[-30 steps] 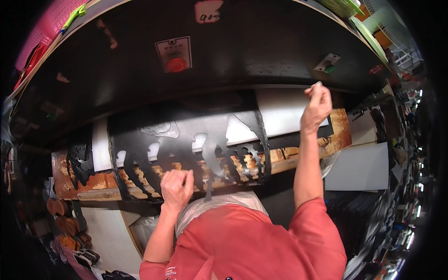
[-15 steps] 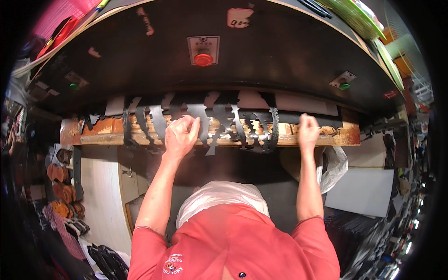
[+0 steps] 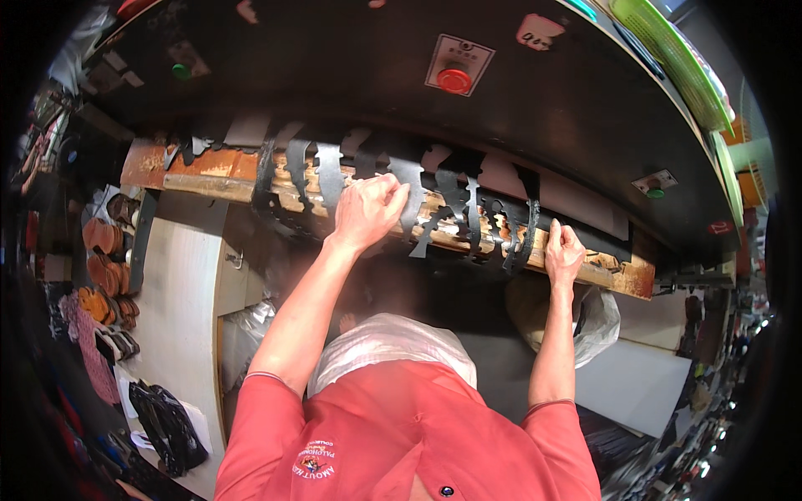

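A dark sheet with many cut-outs, left as ragged black strips (image 3: 407,188), hangs over the front edge of a worn wooden board (image 3: 209,185). Over these strips is my left hand (image 3: 368,210), its fingers curled and pressed together. Whatever sits between those fingertips is hidden. Farther right, beside the sheet's last strip (image 3: 532,225), my right hand (image 3: 565,250) is closed at the board's front edge with the thumb side up. Anything in it is too small to make out.
Above the board spans a large black machine beam (image 3: 334,58) with a red push button (image 3: 454,81) and green buttons at both sides. Below right hangs a whitish plastic bag (image 3: 600,321). At left stand a pale cabinet (image 3: 180,292) and stacked brown soles (image 3: 102,236).
The view has turned, so the board and beam now slope down to the right. My right hand has come closer to the last strip. My left hand stays over the strips.
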Available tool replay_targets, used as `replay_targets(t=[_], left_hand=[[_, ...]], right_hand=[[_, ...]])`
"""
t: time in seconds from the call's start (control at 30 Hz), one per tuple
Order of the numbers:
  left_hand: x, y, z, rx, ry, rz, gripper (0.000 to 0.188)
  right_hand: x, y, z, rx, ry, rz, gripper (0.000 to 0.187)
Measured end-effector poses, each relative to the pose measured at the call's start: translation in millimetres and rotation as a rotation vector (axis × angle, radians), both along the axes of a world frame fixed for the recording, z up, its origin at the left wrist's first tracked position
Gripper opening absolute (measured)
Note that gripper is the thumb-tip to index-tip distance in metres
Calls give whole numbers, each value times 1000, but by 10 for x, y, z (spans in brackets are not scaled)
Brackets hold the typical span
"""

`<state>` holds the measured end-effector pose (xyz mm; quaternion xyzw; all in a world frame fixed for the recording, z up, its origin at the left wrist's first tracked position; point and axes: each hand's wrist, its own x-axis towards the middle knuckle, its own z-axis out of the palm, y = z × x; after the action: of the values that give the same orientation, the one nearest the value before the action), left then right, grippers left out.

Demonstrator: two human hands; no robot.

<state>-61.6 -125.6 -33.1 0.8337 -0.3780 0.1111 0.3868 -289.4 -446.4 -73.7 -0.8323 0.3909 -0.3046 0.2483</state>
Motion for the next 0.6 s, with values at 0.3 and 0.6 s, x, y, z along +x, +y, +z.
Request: replay_targets(t=[0.3, 0.6], left_hand=[[3, 11, 53, -14, 55, -12, 26], [38, -8, 53, 19, 87, -51, 24]], right_hand=[[-50, -80, -78, 140, -18, 30, 49], [482, -277, 110, -57, -286, 58, 35]])
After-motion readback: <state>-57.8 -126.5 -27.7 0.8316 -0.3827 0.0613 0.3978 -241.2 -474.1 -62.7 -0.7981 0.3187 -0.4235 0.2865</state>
